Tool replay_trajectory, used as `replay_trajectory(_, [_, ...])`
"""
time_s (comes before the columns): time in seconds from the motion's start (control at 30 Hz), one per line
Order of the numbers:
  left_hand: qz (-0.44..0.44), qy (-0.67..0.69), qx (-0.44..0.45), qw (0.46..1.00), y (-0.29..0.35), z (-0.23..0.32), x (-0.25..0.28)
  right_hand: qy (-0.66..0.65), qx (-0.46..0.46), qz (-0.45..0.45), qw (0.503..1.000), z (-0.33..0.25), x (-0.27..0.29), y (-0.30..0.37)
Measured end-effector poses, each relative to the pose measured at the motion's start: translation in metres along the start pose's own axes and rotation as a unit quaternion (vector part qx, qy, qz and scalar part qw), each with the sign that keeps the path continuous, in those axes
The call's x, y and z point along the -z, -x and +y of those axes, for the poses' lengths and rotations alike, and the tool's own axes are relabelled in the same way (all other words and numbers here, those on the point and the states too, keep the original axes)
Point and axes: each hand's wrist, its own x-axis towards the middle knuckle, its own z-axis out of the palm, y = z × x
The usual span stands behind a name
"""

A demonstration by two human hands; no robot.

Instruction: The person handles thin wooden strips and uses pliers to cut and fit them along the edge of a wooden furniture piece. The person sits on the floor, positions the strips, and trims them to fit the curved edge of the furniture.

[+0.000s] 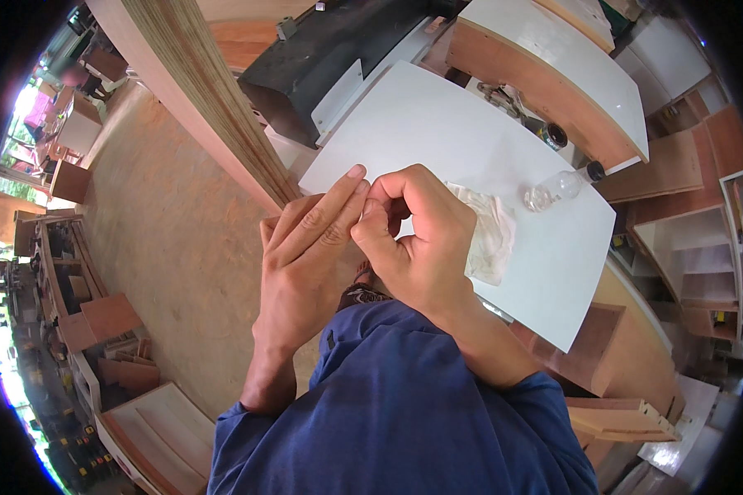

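Cloth lying on the white board

The pale cloth (490, 247) lies on the white board (557, 276), looking light and soft, likely easiest taken by an edge. By the board's near side, the right hand (425, 239), finger and thumb bent together, meets the left hand's (301, 247) straight fingers; whether either grips anything, I cannot tell.

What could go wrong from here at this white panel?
The clear bottle could be knocked off the white panel. Your right hand might drag the nearby cloth. Anything small pinched between it and your left hand could drop, though I can't tell whether anything is there.
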Motion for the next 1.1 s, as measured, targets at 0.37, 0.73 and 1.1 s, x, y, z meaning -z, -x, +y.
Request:
replay_trajectory(0.37, [-0.002,0.674,0.193,0.713,0.007,-0.022,-0.020,0.015,0.018,-0.023,0.999,0.000,0.008,-0.007])
replay_trajectory(0.73, [-0.032,0.089,0.018,0.995,-0.017,-0.012,0.005,0.113,0.131,-0.087,0.981,0.009,0.020,-0.021])
replay_trajectory(1.1, [-0.039,0.139,0.019,0.989,-0.027,-0.011,-0.003,0.107,0.085,-0.017,0.990,0.020,0.011,-0.014])
